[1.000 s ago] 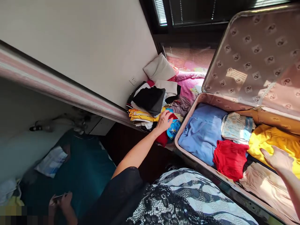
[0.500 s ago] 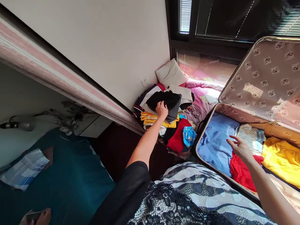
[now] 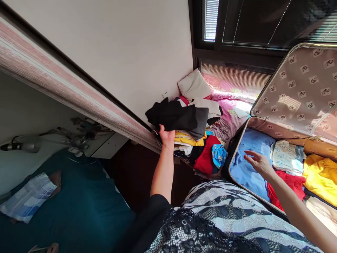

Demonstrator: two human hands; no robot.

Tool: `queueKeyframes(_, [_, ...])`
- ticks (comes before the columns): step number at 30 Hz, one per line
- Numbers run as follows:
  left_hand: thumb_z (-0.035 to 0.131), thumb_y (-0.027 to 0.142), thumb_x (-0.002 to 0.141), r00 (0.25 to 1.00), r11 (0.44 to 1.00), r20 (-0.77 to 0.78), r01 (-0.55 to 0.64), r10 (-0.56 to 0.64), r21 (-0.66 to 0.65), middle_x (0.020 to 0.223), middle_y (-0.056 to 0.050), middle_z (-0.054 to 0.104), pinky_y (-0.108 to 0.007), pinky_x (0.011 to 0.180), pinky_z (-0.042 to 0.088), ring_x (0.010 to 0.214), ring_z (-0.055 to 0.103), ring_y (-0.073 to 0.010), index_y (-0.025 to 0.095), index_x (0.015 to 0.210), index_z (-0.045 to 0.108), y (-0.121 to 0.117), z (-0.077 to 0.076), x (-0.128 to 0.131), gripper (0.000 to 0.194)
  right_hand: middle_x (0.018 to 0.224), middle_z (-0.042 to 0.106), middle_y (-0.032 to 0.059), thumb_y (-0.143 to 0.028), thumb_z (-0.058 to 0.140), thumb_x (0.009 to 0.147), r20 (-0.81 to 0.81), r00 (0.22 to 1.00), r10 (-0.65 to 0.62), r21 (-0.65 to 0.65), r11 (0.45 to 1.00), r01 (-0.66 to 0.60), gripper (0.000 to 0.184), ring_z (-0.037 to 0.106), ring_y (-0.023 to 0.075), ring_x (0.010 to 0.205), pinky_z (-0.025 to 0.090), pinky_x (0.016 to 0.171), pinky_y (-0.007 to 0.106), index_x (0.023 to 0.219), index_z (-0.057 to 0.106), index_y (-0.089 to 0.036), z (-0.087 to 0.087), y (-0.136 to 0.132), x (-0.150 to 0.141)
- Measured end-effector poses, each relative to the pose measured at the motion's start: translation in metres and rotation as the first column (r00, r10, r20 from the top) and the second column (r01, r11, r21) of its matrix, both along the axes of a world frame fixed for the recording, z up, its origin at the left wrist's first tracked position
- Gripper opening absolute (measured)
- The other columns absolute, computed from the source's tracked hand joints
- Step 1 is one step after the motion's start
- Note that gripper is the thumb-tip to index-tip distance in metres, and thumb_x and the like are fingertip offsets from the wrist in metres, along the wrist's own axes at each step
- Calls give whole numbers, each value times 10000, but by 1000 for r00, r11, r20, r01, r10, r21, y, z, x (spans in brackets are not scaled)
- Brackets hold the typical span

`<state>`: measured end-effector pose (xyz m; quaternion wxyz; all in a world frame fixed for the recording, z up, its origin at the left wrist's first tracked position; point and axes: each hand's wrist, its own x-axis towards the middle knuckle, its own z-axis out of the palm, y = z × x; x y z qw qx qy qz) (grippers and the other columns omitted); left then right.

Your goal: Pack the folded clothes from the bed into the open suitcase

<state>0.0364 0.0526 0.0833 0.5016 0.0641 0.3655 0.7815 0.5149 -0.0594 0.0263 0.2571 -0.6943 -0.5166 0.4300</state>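
Observation:
My left hand (image 3: 167, 135) is palm up at the near edge of a folded black garment (image 3: 172, 114). Its fingers are hidden beneath the cloth and the thumb shows at the side. Under and beside the garment lies a pile with dark grey cloth (image 3: 202, 121), folded yellow cloth (image 3: 195, 141) and a red garment (image 3: 209, 154). My right hand (image 3: 259, 163) hovers with fingers apart over the open suitcase (image 3: 234, 175), holding nothing. Below it lie a blue garment (image 3: 243, 154) and a red cloth (image 3: 289, 182).
Also in the suitcase are a yellow garment (image 3: 319, 174) and a patterned white cloth (image 3: 285, 158). A pale pillow (image 3: 195, 86) leans in the corner by the window. At left, past a pink-and-white striped edge (image 3: 79, 86), is a bed with a teal cover (image 3: 84, 196).
My left hand has turned palm up and shifted left, drawing the black garment left across the pile. My right hand has moved a little left over the suitcase, still empty.

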Motion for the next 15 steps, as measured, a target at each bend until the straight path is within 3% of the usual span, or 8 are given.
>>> queueKeyframes(5, [371, 512, 1183, 992, 992, -1, -128, 128, -19, 1412, -147, 788, -396, 1228, 549, 1404, 709, -236, 181, 1463, 746, -35, 33, -39, 573, 1009, 839, 116, -689, 854, 711, -196, 974, 112, -48, 991, -124, 586, 767, 269, 829, 626, 727, 373, 1072, 835, -228, 1, 20, -40])
queueKeyframes(8, [418, 518, 1171, 984, 987, -87, -157, 154, -32, 1370, -150, 806, -397, 1224, 554, 1364, 736, -248, 180, 1435, 767, -64, 47, -58, 553, 1068, 833, 123, -578, 906, 730, -351, 929, 119, -118, 978, -170, 512, 781, 265, 914, 647, 834, 376, 1074, 803, -213, 2, 45, -78])
queueKeyframes(12, [559, 592, 1112, 955, 986, -248, -169, 165, 8, 1365, -146, 808, -410, 1242, 535, 1369, 730, -269, 198, 1418, 777, -104, 64, -77, 544, 970, 792, 118, -422, 939, 775, -409, 912, 30, -208, 970, -125, 396, 757, 213, 834, 617, 736, 306, 1016, 755, -168, 6, 91, -138])
queueKeyframes(15, [613, 621, 1080, 922, 978, -328, -205, 204, 31, 1362, -139, 809, -417, 1256, 522, 1379, 720, -280, 206, 1410, 778, -132, 78, -87, 556, 869, 748, 89, -421, 964, 776, -396, 918, -31, -218, 974, -61, 425, 729, 207, 815, 578, 674, 280, 1008, 733, -150, 7, 130, -180])
